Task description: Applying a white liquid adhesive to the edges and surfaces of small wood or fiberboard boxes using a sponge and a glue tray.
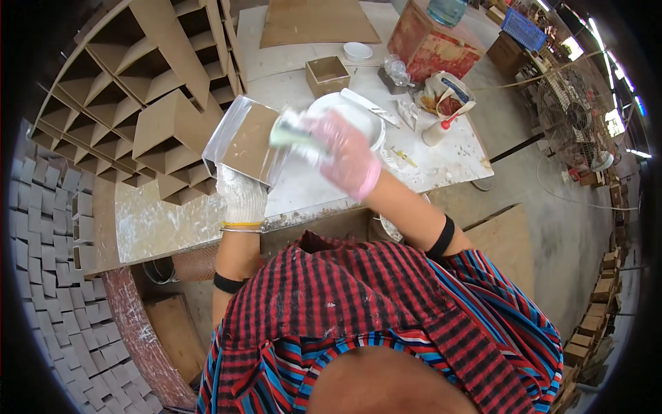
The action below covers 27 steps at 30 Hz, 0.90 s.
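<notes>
My left hand [241,193], in a white knitted glove, holds a small box [247,141] above the near left part of the table. The box has a brown face and wet-looking whitish sides; my fingers are partly hidden at its near end. My right hand [348,155], in a thin pink glove, is closed on a pale green sponge-like pad [293,134], blurred by motion, just right of the box. Behind that hand stands a white basin [358,110] with a white scraper-like strip [369,107] across its rim.
Brown compartment boxes [148,83] are stacked at the left. Farther back are an open square box [327,74], a white bowl [358,51] and a red-stained crate [434,41]. A white bottle with a red nozzle [436,132] stands right. Grey-white boxes [62,276] fill the floor at left.
</notes>
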Motion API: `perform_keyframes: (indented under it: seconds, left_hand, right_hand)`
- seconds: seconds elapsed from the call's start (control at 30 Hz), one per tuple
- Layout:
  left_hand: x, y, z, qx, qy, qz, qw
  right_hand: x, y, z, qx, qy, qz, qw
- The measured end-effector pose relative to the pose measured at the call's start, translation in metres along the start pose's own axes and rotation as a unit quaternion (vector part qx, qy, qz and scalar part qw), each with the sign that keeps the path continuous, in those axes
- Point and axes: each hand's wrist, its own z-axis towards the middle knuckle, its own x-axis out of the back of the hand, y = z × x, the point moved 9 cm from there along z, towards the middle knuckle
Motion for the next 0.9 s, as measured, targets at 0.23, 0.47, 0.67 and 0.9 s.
perform_keyframes:
  seconds: [0.23,0.47,0.67,0.9]
  left_hand:
    - [-0.002,0.019,-0.005,-0.122,-0.113,0.255,0.953]
    - [-0.005,0.019,-0.006,-0.056,-0.016,0.048,0.997]
    - [0.011,-0.001,-0.005,0.06,0.066,0.048,0.995]
    - [-0.022,0.019,0.005,-0.079,-0.173,0.316,0.93]
  right_hand:
    - [-0.011,-0.022,-0.004,0.061,0.033,0.075,0.995]
    - [-0.011,0.009,-0.006,-0.03,0.013,0.104,0.994]
    - [-0.005,0.012,0.034,0.0,0.011,0.109,0.994]
    - [-0.005,0.01,-0.004,0.071,-0.083,0.073,0.991]
